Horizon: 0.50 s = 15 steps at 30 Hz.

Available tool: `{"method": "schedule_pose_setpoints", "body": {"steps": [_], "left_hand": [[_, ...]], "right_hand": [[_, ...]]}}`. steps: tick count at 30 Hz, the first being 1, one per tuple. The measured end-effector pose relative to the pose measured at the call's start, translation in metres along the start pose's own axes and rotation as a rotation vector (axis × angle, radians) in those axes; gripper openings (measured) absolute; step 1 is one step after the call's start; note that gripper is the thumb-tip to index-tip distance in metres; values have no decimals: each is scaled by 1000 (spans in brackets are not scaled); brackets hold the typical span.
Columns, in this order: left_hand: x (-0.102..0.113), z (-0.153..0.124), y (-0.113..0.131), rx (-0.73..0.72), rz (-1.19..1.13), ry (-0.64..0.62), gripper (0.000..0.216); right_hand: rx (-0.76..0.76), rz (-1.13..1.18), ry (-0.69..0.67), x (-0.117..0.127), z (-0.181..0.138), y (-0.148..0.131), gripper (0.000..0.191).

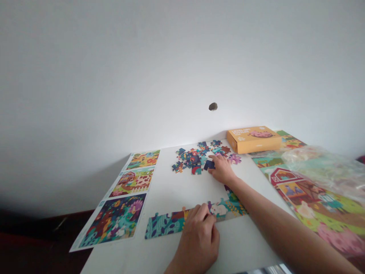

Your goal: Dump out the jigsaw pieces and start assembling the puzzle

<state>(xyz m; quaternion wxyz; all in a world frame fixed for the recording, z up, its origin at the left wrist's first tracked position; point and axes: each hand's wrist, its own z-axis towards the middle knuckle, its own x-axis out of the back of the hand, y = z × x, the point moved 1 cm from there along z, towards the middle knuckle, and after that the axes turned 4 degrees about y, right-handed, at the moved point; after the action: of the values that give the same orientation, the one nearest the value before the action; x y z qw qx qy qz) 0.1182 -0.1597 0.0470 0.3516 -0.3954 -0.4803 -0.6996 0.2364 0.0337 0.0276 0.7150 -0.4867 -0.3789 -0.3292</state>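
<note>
My left hand [199,234] rests, fingers curled together, on the near edge of a joined puzzle strip [165,224]. Its fingertips are hidden, so whatever they may grip does not show. The strip has blue leaves at its left end and a white rabbit near its right; on the right it turns a corner away from me, partly behind my forearm. Farther off, my right hand [222,168] has thumb and index finger closed around a dark blue puzzle piece [209,164]. Just left of that hand lies a pile of loose puzzle pieces [189,158]; a pink-purple piece [235,158] lies to its right.
A picture sheet [107,197] with three scenes overhangs the white table's [182,190] left edge. An orange puzzle box [258,144] stands against the wall. At right, clear plastic wrap [322,167] covers part of a farm puzzle [308,194]. The wall has a hole [213,106].
</note>
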Motion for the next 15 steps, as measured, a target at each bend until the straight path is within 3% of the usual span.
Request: {"method": "schedule_pose_setpoints", "body": {"steps": [6, 10, 15], "left_hand": [[2, 0, 1, 12, -5, 24, 22], [-3, -3, 3, -58, -1, 108, 33], [-15, -5, 1, -154, 55, -2, 52]], "right_hand": [[37, 231, 105, 0, 2, 3, 16], [6, 335, 129, 4, 2, 3, 28], [37, 366, 136, 4, 1, 2, 37]]}}
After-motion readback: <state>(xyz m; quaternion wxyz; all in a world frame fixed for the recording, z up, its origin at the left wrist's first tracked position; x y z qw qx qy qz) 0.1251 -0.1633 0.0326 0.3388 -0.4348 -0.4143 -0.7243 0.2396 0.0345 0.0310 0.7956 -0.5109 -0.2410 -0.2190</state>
